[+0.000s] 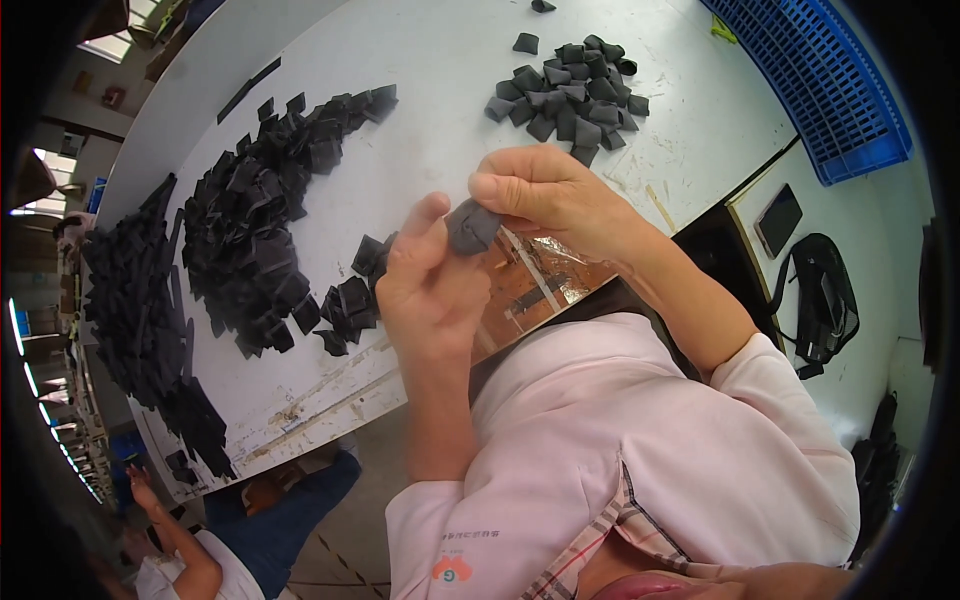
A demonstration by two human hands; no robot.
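Note:
Between my two hands is a small dark grey folded fabric piece (473, 227), held up above the table's near edge. My left hand (425, 275) grips it from the left, its thumb raised beside the piece. My right hand (535, 195) pinches its upper right side between thumb and fingers. Just left of my left hand lies a small cluster of black fabric pieces (348, 305). Past my hands, a pile of puffed grey folded pieces (575, 95) resembles the one I hold. A larger heap of flat black pieces (245, 220) spreads farther left.
Long black strips (135, 270) are stacked along the left of the white table (420, 125). A blue plastic basket (825, 80) stands at the far right. Below it rest a phone (779, 221) and a black mesh bag (825, 300). Another person (205, 560) sits at lower left.

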